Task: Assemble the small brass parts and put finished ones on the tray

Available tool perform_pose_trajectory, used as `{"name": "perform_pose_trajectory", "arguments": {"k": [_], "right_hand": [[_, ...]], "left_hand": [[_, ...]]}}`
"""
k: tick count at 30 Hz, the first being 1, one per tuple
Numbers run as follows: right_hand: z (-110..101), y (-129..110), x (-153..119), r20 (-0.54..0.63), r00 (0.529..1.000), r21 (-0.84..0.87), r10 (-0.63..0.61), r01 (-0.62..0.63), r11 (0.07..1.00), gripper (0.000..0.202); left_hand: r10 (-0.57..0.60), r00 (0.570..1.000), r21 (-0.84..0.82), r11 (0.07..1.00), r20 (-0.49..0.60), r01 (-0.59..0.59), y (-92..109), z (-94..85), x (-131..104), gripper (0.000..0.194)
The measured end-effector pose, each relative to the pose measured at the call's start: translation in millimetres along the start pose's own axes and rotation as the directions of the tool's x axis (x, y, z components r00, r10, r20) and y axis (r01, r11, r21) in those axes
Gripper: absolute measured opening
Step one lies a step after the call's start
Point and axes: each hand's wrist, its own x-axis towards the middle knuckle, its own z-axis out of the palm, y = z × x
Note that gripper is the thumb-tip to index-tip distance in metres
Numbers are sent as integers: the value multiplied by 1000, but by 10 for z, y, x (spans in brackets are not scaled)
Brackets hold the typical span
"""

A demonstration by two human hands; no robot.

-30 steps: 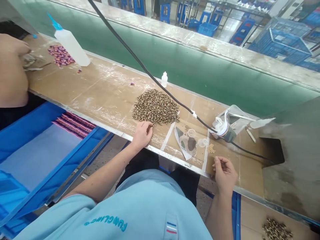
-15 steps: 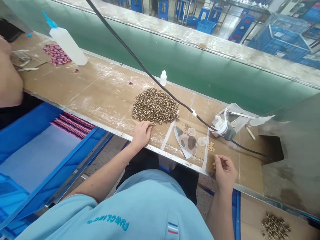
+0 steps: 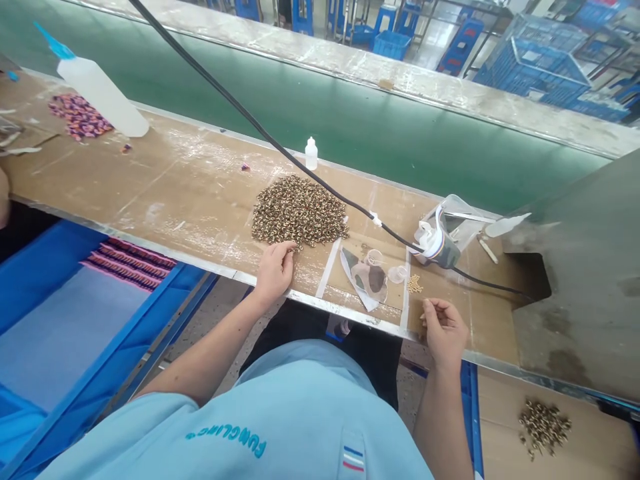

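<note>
A heap of small brass-coloured metal pieces point(image 3: 300, 212) lies on the cardboard-covered bench. At its near edge rests my left hand point(image 3: 275, 272), thumb and fingers closed together; whatever they pinch is too small to tell. My right hand point(image 3: 446, 331) hovers over the bench's front edge with the fingers curled to the thumb, and what is in them is hidden. Just beyond it sits a little pile of tiny gold beads point(image 3: 415, 285). Between the hands lie a clear round lid point(image 3: 397, 274) and a stained sheet with a dark smear point(image 3: 376, 279).
A black cable point(image 3: 235, 110) crosses above the bench to a taped device point(image 3: 443, 253). Behind the heap stands a small white bottle point(image 3: 311, 155); a large bottle point(image 3: 103, 93) is at left. More brass pieces point(image 3: 544, 427) lie lower right. A blue bin point(image 3: 75, 320) is below left.
The view has shifted, so the bench items sit further left in the picture. Both hands keep nearly the same places and closed shapes. The other person's arm at left is mostly out of view.
</note>
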Motion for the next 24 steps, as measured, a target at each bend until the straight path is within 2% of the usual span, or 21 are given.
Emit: {"name": "perform_pose_trajectory", "arguments": {"k": [5,10,18,22,24], "right_hand": [[-2,-4,-1,-14,1000,18,3,-2,1000,41],[-6,-9,4,14,1000,19,-5,4,1000,40],[1,-19,-20,-9,1000,23,-25,25,999,42],[-4,-29,-21,-25,1000,15,12,-12,1000,48],[-12,-10,-12,-43,998,16,45,-44,999,53]], "left_hand": [[-21,1000,-33,999,-15,21,3,-27,11,29],[-74,996,-26,997,-47,73,-13,-31,30,27],[-76,995,-89,994,-62,70,-32,-42,68,28],[-136,989,-163,979,-65,124,-21,-43,69,23],[-218,975,-267,943,-44,199,-11,-38,78,19]]}}
